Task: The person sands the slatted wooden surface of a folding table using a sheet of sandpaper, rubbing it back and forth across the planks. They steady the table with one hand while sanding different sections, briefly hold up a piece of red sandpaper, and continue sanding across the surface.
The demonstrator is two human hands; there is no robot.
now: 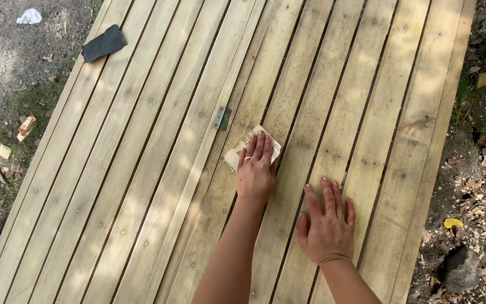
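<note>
My left hand (256,171) presses flat on a folded piece of pale sandpaper (240,152) lying on a slatted wooden panel (142,169). The fingers lie together on top of the paper, holding it down against a plank. My right hand (327,222) rests flat on the planks to the right and nearer me, fingers spread, with nothing in it. A small metal hinge (222,117) is fixed to a slat just above and left of the sandpaper.
A dark sheet of sandpaper (103,43) lies at the panel's far left edge. Bare dirt and grass with scraps lie left of the panel. Dry leaves, wood shavings and a stone (460,269) lie on the right.
</note>
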